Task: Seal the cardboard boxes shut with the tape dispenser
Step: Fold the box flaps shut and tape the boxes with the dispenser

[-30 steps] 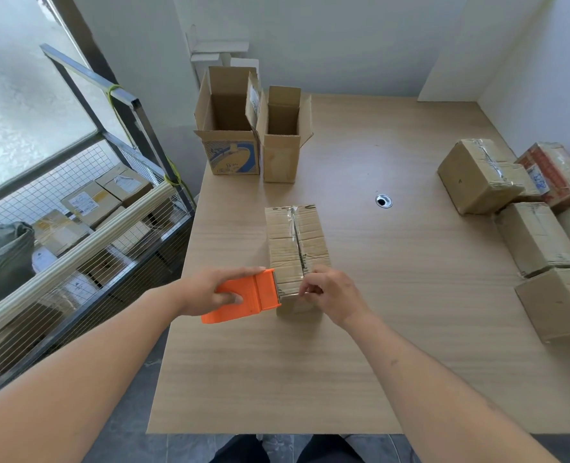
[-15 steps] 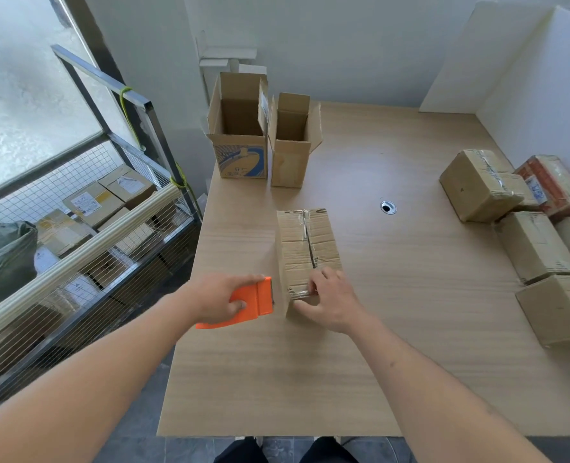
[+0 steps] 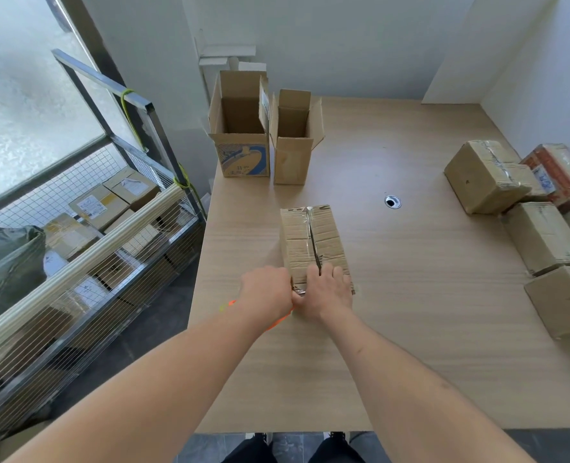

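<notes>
Pale wood-grain table (image 3: 410, 345) spanning most of the view, set into a white-walled corner. Left of it, a wire-mesh cart (image 3: 86, 262) loaded with labelled parcels. Along the right edge, a cluster of taped boxes (image 3: 540, 238), brown and wrapped in glossy tape, one with red print. At the far left corner of the table, two open cartons (image 3: 267, 138) standing upright side by side, flaps raised, the left one bearing a blue design. Near the middle, just ahead of both hands, the cardboard box (image 3: 313, 242): oblong, creased, worn brown, flaps closed, a strip of clear shiny tape running down the centre seam toward the near end. Right hand (image 3: 327, 292) laid over the near end of that box, fingers curled down onto the top and the tape. Left hand (image 3: 267, 292) just beside it, touching, closed around the tape dispenser (image 3: 282, 318), only slivers of orange showing beneath the wrist. Small round grommet hole (image 3: 392, 201) in the tabletop, right of the box.
</notes>
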The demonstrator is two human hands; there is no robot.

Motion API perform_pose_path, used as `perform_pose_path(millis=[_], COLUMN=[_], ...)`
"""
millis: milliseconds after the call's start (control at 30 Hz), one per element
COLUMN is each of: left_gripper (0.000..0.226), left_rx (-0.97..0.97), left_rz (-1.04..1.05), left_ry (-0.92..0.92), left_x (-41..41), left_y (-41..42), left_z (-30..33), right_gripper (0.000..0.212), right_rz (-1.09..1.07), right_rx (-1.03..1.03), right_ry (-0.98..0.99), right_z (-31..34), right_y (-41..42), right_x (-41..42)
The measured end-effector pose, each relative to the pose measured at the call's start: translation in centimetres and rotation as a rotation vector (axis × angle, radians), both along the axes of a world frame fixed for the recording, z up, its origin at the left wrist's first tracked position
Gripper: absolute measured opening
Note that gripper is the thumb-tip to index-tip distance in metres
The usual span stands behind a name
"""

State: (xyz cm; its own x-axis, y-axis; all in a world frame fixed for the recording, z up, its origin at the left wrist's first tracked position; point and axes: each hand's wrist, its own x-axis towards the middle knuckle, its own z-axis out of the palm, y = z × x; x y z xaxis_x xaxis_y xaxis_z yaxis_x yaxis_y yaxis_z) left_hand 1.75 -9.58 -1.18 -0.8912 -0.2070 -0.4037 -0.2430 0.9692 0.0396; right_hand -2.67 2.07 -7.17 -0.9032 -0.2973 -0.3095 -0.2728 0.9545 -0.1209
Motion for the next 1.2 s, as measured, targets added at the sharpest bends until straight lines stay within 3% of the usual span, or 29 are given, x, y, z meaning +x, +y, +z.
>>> perform_pose_path(millis=[200, 500, 667, 867, 967, 1033, 1200], left_gripper=[0.022, 0.024, 0.024, 0.059, 0.073, 0.077, 0.078], left_rx=[-0.073, 0.037, 0.103, 0.150, 0.186, 0.248, 0.470], left_rz=[-0.020, 0.134, 0.247, 0.236, 0.274, 0.291, 0.275], left_ry=[-0.019, 0.014, 0.019, 0.205, 0.335, 0.421, 0.541], left_x=[-0.5, 0.2, 2.3, 1.9, 1.6, 1.5, 0.9], left_y=[0.8, -0.3, -4.4, -5.7, -6.9, -7.9, -9.5], left_z=[-0.4, -0.4, -3.5, -3.0, -1.8, -1.3, -0.8], right_gripper=[0.058, 0.057, 0.058, 0.066, 0.081, 0.094, 0.097], right_rz=[0.017, 0.038, 0.057, 0.049, 0.049, 0.048, 0.028], right_rx=[0.007, -0.006, -0.010, 0.009, 0.045, 0.088, 0.230], right_ry=[-0.037, -0.025, -0.012, -0.059, -0.098, -0.111, 0.035], right_z=[0.4, 0.6, 0.3, 0.5, 1.0, 1.5, 2.9], right_y=[-0.1, 0.1, 0.4, 0.2, 0.5, 1.0, 3.7], right_x=[-0.3, 0.1, 0.5, -0.5, -1.4, -2.3, -3.2])
